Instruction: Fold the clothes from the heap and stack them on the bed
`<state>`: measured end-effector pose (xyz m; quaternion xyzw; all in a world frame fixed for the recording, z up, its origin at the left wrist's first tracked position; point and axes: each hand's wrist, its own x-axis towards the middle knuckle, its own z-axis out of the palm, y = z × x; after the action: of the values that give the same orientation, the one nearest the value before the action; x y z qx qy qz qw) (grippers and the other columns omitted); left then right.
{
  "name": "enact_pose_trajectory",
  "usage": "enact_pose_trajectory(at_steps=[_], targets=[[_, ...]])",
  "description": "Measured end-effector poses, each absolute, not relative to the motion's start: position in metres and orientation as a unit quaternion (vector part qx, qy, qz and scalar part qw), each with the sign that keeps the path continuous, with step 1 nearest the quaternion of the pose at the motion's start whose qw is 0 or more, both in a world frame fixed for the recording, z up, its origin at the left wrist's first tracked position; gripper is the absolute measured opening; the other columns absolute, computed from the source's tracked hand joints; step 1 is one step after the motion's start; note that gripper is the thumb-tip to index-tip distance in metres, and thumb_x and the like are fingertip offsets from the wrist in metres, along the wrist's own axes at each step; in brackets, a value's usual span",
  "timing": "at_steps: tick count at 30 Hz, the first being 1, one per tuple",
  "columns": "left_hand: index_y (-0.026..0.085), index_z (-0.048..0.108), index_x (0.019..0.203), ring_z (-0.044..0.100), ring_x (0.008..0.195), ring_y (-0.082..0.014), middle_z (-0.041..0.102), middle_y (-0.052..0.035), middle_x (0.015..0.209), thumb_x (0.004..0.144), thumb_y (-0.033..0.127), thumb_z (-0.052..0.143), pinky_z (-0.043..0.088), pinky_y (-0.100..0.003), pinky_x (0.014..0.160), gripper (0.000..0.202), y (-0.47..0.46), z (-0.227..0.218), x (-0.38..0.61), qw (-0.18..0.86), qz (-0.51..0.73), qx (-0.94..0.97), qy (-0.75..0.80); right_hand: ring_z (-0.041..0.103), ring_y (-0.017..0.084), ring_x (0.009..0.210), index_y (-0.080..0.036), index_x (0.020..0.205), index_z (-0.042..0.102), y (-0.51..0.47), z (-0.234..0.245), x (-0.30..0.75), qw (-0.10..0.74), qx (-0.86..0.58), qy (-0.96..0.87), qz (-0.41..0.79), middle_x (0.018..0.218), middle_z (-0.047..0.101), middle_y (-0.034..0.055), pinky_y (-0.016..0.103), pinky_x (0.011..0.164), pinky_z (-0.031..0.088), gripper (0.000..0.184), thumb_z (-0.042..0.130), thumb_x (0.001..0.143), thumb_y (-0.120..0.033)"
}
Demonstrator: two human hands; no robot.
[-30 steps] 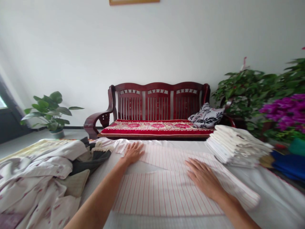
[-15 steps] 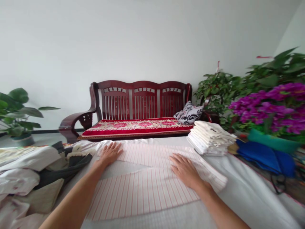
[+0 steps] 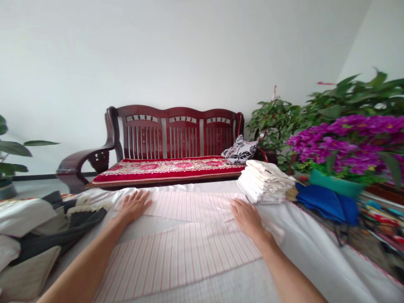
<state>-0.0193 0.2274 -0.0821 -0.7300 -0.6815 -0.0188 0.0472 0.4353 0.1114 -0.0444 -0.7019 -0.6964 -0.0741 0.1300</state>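
Observation:
A pair of pink-and-white striped trousers lies spread on the white-covered surface, its two legs fanned apart toward the left. My left hand rests palm down, fingers spread, on the left end of the far leg. On the right part of that leg lies my right hand, fingers extended and slightly bent, holding nothing. Just beyond my right hand stands a stack of folded white cloths. My right wrist and forearm cover part of the trousers' right end.
A heap of white, beige and dark clothes lies at the left. To the right are a folded blue cloth and purple flowers in a green pot. A wooden bench with a patterned cushion stands behind.
The view has turned right, so the scene sits further left. My right hand has slid rightward along the far trouser leg. My left hand stays on its left end.

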Motion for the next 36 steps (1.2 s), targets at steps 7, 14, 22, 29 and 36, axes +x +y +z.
enact_pose_trajectory(at_steps=[7,14,22,29,36], targets=[[0.029,0.037,0.155,0.028,0.151,-0.0293,0.035,-0.0078,0.163,0.102,0.049,0.033,0.018,-0.052,0.121,0.058,0.217,-0.075,-0.014,0.049,-0.032,-0.729,-0.682,0.055,0.020,0.130,-0.025,0.127,0.067,0.115,-0.037,0.450,0.123,-0.730,-0.672,-0.028,0.139,0.064,0.0054,0.035,0.105,0.041,0.043,0.031,0.102,-0.029],[0.013,0.055,0.140,0.035,0.144,-0.0446,0.049,-0.0206,0.151,0.098,0.030,0.041,0.022,-0.068,0.115,0.047,0.195,-0.038,0.035,0.025,-0.041,-0.727,-0.684,0.067,0.021,0.109,-0.026,0.122,0.068,0.141,-0.008,0.450,0.078,-0.763,-0.642,-0.027,0.122,0.073,0.0071,0.030,0.082,0.046,0.043,0.031,0.101,-0.025],[0.013,0.044,0.150,0.034,0.149,-0.0279,0.044,-0.0145,0.157,0.103,0.041,0.031,0.031,-0.043,0.121,0.056,0.114,-0.034,0.199,-0.081,-0.115,-0.899,-0.415,0.068,0.027,0.110,-0.016,0.119,0.071,0.183,0.000,0.455,0.008,-0.773,-0.634,-0.027,0.123,0.070,0.0181,0.035,0.083,0.049,0.039,0.044,0.091,-0.011],[0.021,0.038,0.155,0.021,0.152,-0.0402,0.029,-0.0166,0.164,0.097,0.056,0.044,0.019,-0.064,0.122,0.068,0.083,-0.049,0.246,-0.125,-0.111,-0.923,-0.348,0.068,0.029,0.110,-0.011,0.121,0.069,0.192,-0.009,0.460,0.005,-0.778,-0.625,-0.069,0.121,0.068,0.0230,0.036,0.085,0.052,0.037,0.043,0.095,-0.012],[0.026,0.033,0.157,0.014,0.154,-0.0387,0.021,-0.0143,0.167,0.096,0.054,0.047,0.010,-0.066,0.123,0.069,0.075,-0.063,0.243,-0.144,-0.123,-0.914,-0.359,0.069,0.029,0.106,-0.013,0.124,0.066,0.195,-0.024,0.457,0.025,-0.773,-0.626,-0.103,0.123,0.064,0.0244,0.038,0.085,0.053,0.037,0.042,0.095,-0.012]])
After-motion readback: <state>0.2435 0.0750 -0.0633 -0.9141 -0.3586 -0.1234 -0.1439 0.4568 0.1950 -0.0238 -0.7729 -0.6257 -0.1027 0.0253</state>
